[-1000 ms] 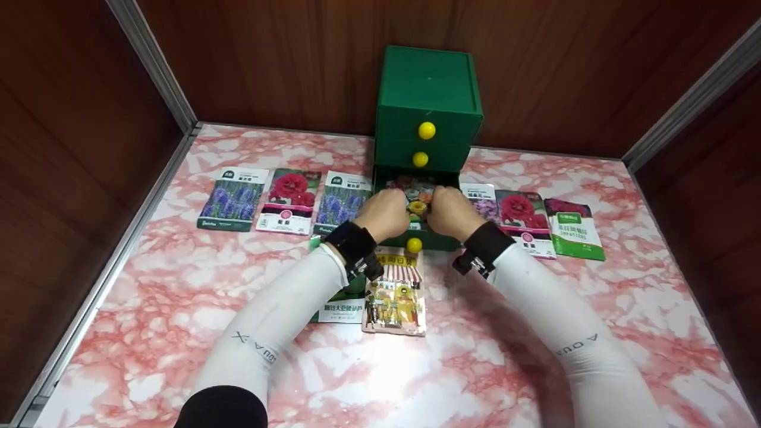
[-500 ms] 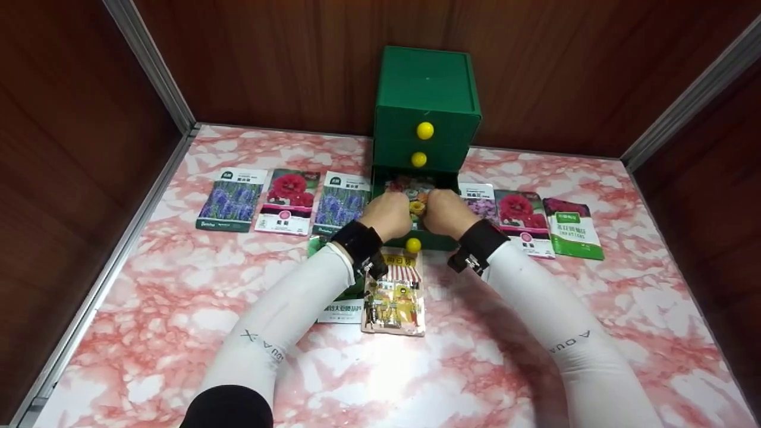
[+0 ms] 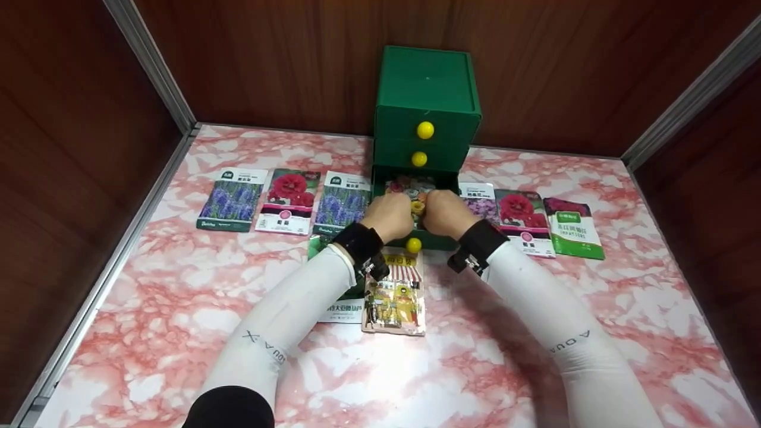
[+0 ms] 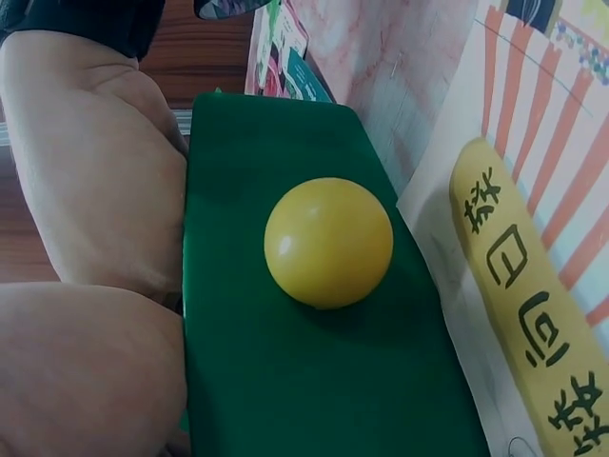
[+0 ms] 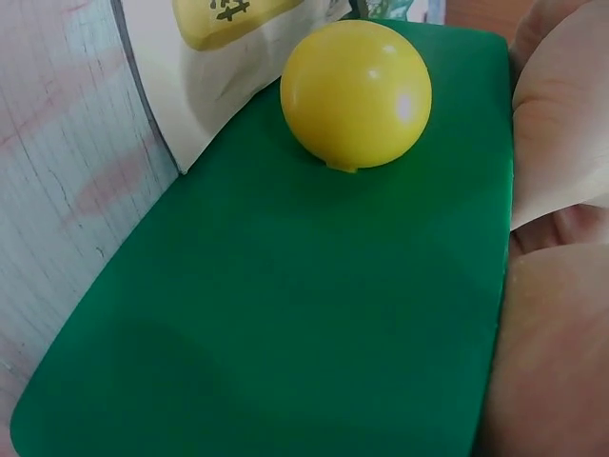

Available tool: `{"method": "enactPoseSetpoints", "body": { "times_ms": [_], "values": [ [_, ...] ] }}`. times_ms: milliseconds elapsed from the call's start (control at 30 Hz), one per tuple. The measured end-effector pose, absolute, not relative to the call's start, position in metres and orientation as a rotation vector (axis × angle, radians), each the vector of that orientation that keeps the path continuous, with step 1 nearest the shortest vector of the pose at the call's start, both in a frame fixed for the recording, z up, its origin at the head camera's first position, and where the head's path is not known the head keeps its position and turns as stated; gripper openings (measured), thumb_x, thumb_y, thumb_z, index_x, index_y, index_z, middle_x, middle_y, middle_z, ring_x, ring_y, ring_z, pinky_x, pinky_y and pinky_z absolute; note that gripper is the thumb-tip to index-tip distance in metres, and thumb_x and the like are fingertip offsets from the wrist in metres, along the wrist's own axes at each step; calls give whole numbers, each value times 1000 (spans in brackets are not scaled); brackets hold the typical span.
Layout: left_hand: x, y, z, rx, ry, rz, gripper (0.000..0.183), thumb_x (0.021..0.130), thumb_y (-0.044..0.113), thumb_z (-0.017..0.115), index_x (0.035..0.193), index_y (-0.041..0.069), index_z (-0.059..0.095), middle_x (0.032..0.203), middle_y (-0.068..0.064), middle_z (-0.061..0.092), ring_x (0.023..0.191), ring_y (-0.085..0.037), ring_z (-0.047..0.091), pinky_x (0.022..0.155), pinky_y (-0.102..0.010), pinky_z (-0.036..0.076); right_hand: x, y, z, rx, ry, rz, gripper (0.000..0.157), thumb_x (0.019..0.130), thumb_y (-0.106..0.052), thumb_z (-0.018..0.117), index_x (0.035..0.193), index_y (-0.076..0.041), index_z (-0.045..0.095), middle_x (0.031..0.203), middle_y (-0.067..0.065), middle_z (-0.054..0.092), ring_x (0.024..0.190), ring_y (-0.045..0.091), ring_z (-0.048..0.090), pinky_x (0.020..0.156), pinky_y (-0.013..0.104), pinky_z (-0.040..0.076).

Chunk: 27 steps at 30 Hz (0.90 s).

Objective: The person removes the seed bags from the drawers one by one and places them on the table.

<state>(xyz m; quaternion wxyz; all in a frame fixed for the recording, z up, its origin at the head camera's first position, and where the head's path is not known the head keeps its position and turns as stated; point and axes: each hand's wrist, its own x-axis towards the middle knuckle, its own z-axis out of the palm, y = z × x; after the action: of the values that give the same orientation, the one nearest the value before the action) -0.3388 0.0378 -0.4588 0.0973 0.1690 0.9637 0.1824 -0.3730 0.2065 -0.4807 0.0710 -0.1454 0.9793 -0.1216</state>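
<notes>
A small green drawer cabinet [image 3: 428,83] stands at the back, its bottom drawer [image 3: 440,241] pulled out. Inside that drawer lies a seed packet with a flower picture [image 3: 416,185]. My left hand [image 3: 389,215] and right hand [image 3: 447,214] reach over the drawer front, fingers curled at the packet's two sides. Their fingertips are hidden inside the drawer. In both wrist views the drawer's yellow knob [image 4: 328,243] stands out from the green front [image 5: 285,286], with parts of the hands behind its top edge.
Lavender [image 3: 233,199] and red-flower packets [image 3: 288,199] lie in a row left of the cabinet; several more, including a green-white one [image 3: 574,229], lie to its right. A sunflower packet [image 3: 394,303] and a partly covered green packet [image 3: 342,311] lie in front. Wooden walls [image 3: 285,65] enclose the table.
Both hands have shifted slightly: the left a little to the right, the right a little to the left and back. The drawer stays out and the packets on the table have not moved.
</notes>
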Motion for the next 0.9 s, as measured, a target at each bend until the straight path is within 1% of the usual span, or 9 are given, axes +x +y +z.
{"method": "enactPoseSetpoints", "body": {
  "times_ms": [100,333,367,433,533,600,700,767,900],
  "values": [
    [-338,38,-459,500,2863,557,20,103,6,63,85,13,62,105,-16,77,83,-31,68,70,-42,54,-367,204,-475,-428,2935,-407,13,95,-6,73,84,-3,66,92,20,72,82,32,64,81,51,58],
    [-339,38,-460,480,2870,663,10,100,5,66,91,9,70,108,-15,77,89,-33,72,78,-44,59,-396,218,-514,-485,3015,-385,14,91,-11,73,81,-11,64,89,17,73,80,31,67,76,54,59],
    [-339,39,-460,476,2872,673,8,99,5,67,93,8,71,109,-15,77,91,-33,72,79,-45,59,-395,217,-513,-460,3005,-381,12,92,-11,73,83,-9,65,93,18,74,84,33,69,80,56,59],
    [-340,38,-460,475,2878,681,6,99,6,68,98,6,74,111,-16,77,95,-35,73,83,-46,60,-397,219,-518,-484,3040,-372,11,89,-12,73,81,-12,65,90,16,74,82,31,70,78,57,59],
    [-341,38,-461,468,2888,691,8,100,5,68,102,5,76,113,-16,77,100,-36,74,87,-48,61,-385,214,-504,-469,3039,-409,13,89,-9,71,78,-11,63,89,18,74,82,32,70,79,59,58],
    [-341,37,-462,462,2891,712,7,100,5,68,100,5,76,112,-17,77,101,-37,74,88,-49,61,-375,209,-492,-462,3031,-458,15,89,-6,68,77,-10,61,88,20,74,82,35,70,77,58,58],
    [-341,37,-462,445,2888,747,7,99,4,68,96,6,75,114,-18,76,103,-37,73,89,-49,60,-366,205,-480,-409,3018,-528,12,91,-2,66,80,-4,63,91,24,74,85,37,71,77,55,58],
    [-340,37,-461,439,2887,762,7,99,5,67,96,6,74,118,-20,74,109,-39,71,95,-50,58,-372,208,-488,-396,3040,-544,8,91,-2,66,83,-2,67,92,25,75,85,36,72,75,54,59],
    [-337,36,-455,456,2904,737,10,102,8,64,101,5,73,129,-24,70,125,-45,64,112,-55,50,-395,219,-514,-380,3077,-521,16,94,-12,68,78,-10,65,85,16,73,76,27,67,68,50,56]
  ]
}}
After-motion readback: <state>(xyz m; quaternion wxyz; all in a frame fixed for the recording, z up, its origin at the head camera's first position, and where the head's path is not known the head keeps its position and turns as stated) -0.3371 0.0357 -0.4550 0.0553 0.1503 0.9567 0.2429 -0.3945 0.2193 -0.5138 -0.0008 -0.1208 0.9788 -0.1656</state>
